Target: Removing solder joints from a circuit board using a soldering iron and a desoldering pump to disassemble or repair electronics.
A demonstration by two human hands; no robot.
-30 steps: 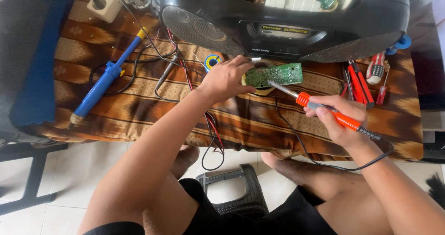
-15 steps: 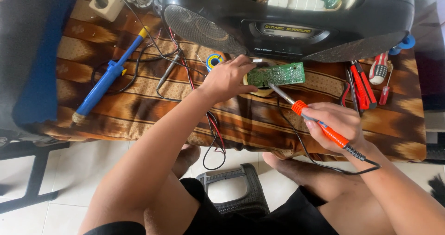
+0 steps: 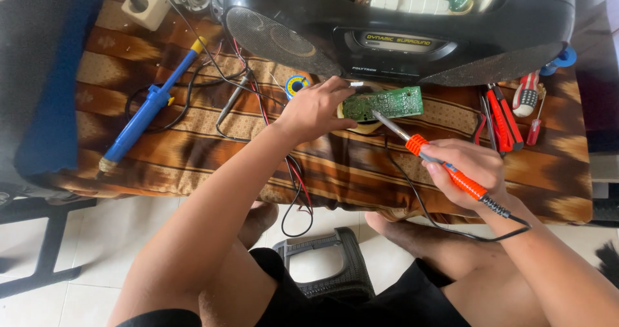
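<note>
On brown striped cloth [image 3: 193, 127]: green circuit board [image 3: 387, 103], black stereo [image 3: 400, 24]; tiled floor [image 3: 84, 250] below.

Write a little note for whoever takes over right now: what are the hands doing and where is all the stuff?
Left hand: holds the green circuit board at its left end, on the brown patterned cloth.
Right hand: grips the orange soldering iron; its metal tip sits on the board.
Nearby: black stereo behind the board, blue desoldering pump on the left, red-handled tools on the right.
Done: board is out and steadied.
Left: I cannot tell which joints are finished.
</note>
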